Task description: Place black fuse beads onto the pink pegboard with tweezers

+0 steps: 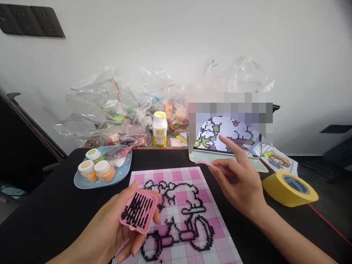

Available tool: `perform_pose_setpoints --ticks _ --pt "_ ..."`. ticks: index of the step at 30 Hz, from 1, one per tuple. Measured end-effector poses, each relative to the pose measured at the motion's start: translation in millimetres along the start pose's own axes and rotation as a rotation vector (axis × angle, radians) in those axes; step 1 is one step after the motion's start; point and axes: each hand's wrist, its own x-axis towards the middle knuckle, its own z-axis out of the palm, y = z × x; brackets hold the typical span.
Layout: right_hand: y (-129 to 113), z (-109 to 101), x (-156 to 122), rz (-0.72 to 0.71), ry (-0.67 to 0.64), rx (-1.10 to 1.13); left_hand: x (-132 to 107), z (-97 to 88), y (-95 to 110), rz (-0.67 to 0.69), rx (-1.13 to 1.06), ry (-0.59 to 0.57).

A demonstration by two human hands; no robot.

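Note:
My left hand (121, 216) holds a small pink tray (151, 220) tilted toward me, with rows of black beads (139, 209) lying in its grooves. Beneath it lies a pink and white checked pegboard (189, 176), on which black beads form the outline of a figure with wheels. My right hand (239, 176) grips pink tweezers (205, 162) between thumb and fingers. Its index finger is stretched out to the screen of a tablet (228, 134), which displays a gridded pixel pattern; whether the fingertip touches the glass I cannot tell.
Left of the pegboard, a blue plate (82, 183) carries several lidded jars of beads and a bag. A white and yellow bottle (160, 128) stands behind, before plastic bags (118, 99) along the wall. Yellow tape (290, 189) and a cartoon card (280, 161) lie at right.

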Motion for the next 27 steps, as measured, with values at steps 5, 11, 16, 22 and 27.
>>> perform_pose_setpoints --ticks 5,11,16,22,27 --pt "16.6 -5.0 7.9 0.176 0.029 -0.043 1.7 2.4 1.3 0.041 -0.056 0.022" --pt "29.9 -4.1 8.5 0.268 0.003 -0.023 1.7 -0.5 -0.5 0.022 -0.042 0.002" --pt "28.2 -3.1 7.4 0.260 0.006 -0.008 -0.3 -0.1 0.2 0.028 -0.051 0.004" --pt "26.1 -1.5 5.4 0.258 0.006 0.026 -2.1 4.8 3.6 0.022 -0.022 0.011" --pt "25.8 -0.1 5.2 0.262 0.018 0.026 -1.8 2.0 1.3 0.012 -0.010 -0.014"
